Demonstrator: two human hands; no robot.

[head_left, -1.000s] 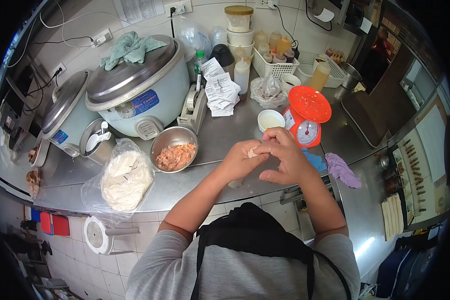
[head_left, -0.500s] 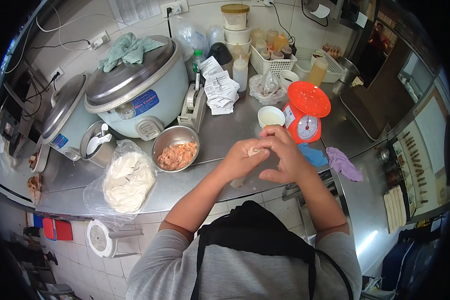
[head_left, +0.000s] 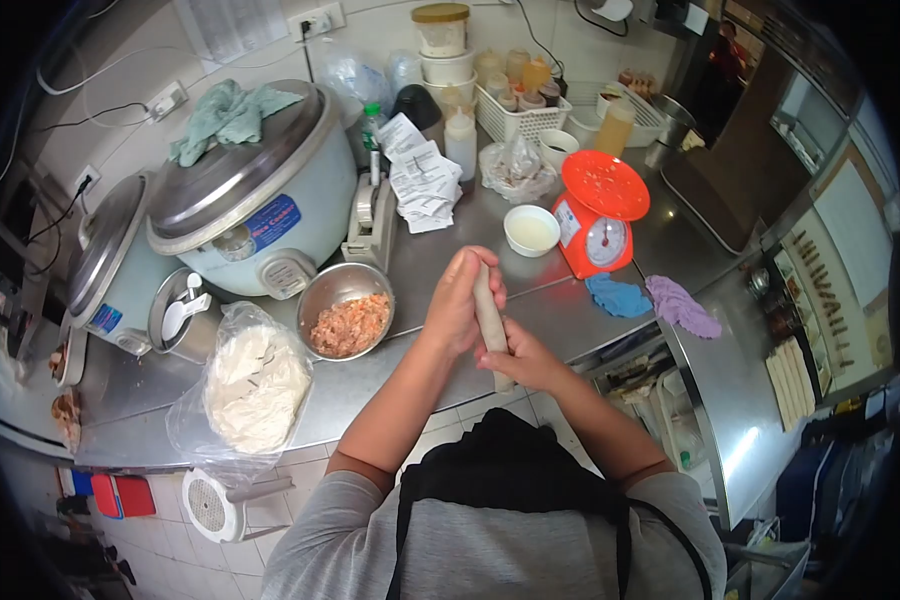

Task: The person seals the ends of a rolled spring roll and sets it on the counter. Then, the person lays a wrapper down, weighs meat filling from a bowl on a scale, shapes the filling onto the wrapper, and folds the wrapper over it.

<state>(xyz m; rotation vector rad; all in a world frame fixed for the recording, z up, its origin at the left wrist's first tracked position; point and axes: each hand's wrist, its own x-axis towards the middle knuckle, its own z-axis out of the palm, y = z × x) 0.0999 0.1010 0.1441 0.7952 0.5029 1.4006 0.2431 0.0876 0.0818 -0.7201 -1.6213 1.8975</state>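
Observation:
A long, slim, pale uncooked spring roll [head_left: 489, 312] is held lengthwise between my hands, just past the counter's front edge. My left hand [head_left: 456, 302] is wrapped round its upper part from the left, with fingertips showing on the far side. Lower down, my right hand [head_left: 522, 358] pinches it between thumb and fingers. A white cup [head_left: 531, 231] of cloudy liquid stands beyond my hands. To the left are a steel bowl [head_left: 315, 290] with pinkish minced filling [head_left: 347, 325] and an open plastic bag of thin white wrappers [head_left: 258, 385].
An orange kitchen scale [head_left: 598, 225] stands behind the right hand, beside blue [head_left: 618, 296] and purple [head_left: 683, 306] cloths. Two rice cookers [head_left: 260, 190] fill the back left. Several pale rolls [head_left: 790, 388] lie at the far right. A white stool [head_left: 213, 505] is on the floor.
My hands were together near the cup, fingers at the roll's end. Now they have come back towards me, the right hand lower, and the roll shows lengthwise. The view has shifted slightly.

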